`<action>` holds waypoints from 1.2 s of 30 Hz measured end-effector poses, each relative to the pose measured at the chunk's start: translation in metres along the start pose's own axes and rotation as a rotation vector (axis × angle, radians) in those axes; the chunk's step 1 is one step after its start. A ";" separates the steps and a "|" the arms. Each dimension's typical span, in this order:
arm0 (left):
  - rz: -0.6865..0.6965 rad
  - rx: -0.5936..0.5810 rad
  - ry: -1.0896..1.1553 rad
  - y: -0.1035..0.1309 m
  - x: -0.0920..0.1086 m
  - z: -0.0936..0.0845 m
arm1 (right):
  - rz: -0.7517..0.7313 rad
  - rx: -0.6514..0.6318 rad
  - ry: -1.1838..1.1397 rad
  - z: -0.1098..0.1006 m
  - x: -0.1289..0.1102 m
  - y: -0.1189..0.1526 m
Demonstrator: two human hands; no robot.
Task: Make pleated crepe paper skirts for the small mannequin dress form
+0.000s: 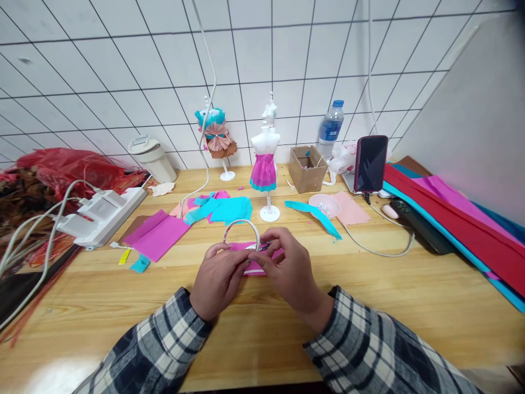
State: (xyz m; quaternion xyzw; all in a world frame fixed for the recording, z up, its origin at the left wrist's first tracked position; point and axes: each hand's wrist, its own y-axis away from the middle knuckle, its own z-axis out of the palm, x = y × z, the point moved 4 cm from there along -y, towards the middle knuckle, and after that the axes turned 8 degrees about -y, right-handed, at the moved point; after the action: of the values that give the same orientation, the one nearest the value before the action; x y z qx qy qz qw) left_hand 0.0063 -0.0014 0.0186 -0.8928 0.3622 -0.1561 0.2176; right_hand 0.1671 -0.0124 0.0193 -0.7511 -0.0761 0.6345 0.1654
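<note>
My left hand (219, 279) is closed around the lower part of a thin white ring, which looks like a roll of tape (246, 221) stood on edge. The fingers of my right hand (291, 268) are pinched close beside it, the thumb almost meeting my left fingertips. A small dark, metallic-looking tool (264, 247) shows between the right fingers; its kind is mostly hidden. Beneath both hands lies a magenta piece of paper (255, 268) with a white strip along its near edge. Ahead stands a white mannequin (266, 143) in a magenta skirt (263, 171) with a turquoise hem.
A second dressed mannequin (217, 137), a cardboard box (308, 171), a water bottle (331, 128) and a phone (370, 164) stand along the wall. Magenta paper (158, 235) and turquoise paper (232, 209) lie leftward, near a power strip (102, 216). Coloured sheets (459, 224) are stacked right.
</note>
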 end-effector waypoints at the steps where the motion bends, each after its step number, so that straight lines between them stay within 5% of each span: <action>1: 0.002 0.001 0.003 0.000 0.000 0.000 | -0.010 -0.005 0.010 0.001 0.000 0.000; 10: 0.015 -0.049 -0.036 -0.002 0.000 0.003 | -0.018 -0.114 0.080 -0.001 0.003 -0.006; 15: -0.030 -0.068 -0.051 -0.002 -0.001 0.003 | -0.026 -0.012 0.033 -0.004 0.004 -0.007; 25: 0.018 -0.014 -0.040 0.001 -0.002 0.005 | -0.021 -0.083 0.095 -0.003 0.004 -0.008; 31: -0.083 -0.006 0.038 0.001 -0.007 0.002 | -0.125 -0.106 0.197 -0.008 -0.002 -0.009; 36: -0.104 -0.091 0.078 -0.001 -0.013 0.000 | -0.167 -0.046 0.228 -0.018 -0.005 -0.015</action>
State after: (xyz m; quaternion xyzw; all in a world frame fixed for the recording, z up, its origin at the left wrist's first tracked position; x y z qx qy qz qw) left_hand -0.0022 0.0087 0.0179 -0.9126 0.3301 -0.1855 0.1541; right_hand 0.1856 -0.0025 0.0315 -0.8130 -0.1335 0.5272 0.2080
